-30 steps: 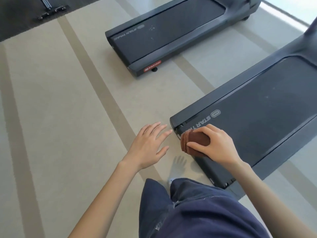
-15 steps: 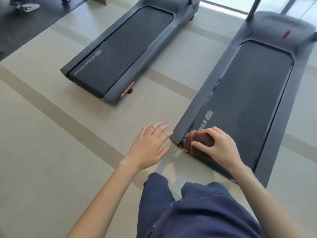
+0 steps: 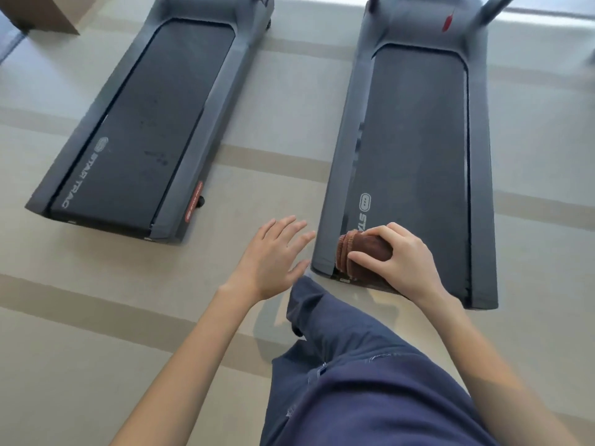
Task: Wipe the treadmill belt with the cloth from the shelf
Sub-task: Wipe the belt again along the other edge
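Folded brown cloth held down on the near end of the right-hand treadmill belt.
The cloth is a thick wad folded in several layers, with its stacked edges facing left. It sits at the belt's near left corner, its left end reaching the grey side rail, and it covers the white lettering after "ST". The right hand grips it from above, fingers curled over its top. The belt is dark grey, matte and flat, running lengthwise away.
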{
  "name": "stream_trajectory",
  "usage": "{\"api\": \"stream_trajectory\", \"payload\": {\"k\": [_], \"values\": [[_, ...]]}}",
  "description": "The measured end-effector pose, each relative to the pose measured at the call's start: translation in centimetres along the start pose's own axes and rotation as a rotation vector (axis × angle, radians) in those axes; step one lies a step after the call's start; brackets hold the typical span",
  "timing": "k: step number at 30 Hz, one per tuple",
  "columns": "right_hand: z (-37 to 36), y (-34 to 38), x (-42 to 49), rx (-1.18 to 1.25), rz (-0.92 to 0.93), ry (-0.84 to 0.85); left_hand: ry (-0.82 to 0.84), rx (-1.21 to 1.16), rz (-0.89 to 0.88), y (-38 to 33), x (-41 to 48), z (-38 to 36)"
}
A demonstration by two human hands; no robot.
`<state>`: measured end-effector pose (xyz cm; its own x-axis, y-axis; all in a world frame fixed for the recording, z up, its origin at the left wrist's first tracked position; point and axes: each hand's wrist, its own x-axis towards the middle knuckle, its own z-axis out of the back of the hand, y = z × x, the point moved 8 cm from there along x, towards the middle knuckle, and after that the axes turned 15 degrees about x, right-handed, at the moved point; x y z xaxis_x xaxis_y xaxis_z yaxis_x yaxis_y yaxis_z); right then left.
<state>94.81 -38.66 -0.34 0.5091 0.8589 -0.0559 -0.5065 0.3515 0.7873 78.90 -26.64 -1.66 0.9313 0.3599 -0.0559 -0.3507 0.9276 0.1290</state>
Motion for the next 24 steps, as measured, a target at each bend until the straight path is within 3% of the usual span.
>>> {"api": "stream_trajectory", "payload": {"k": [13, 17, 24], "values": [[0.8, 0.0, 16.7, 0.052, -0.101, -0.18, -0.003, 0.019, -0.164, 12.0, 15.7, 0.4], [2.9, -1.0, 19.2, 0.021, -0.137, -0.265, -0.035, 0.038, -0.287, 12.2, 20.9, 1.3], [5.8, -4.5, 17.7, 0.034, -0.367, -0.528, -0.04, 0.065, -0.581, 9.9, 28.6, 1.1]]}}
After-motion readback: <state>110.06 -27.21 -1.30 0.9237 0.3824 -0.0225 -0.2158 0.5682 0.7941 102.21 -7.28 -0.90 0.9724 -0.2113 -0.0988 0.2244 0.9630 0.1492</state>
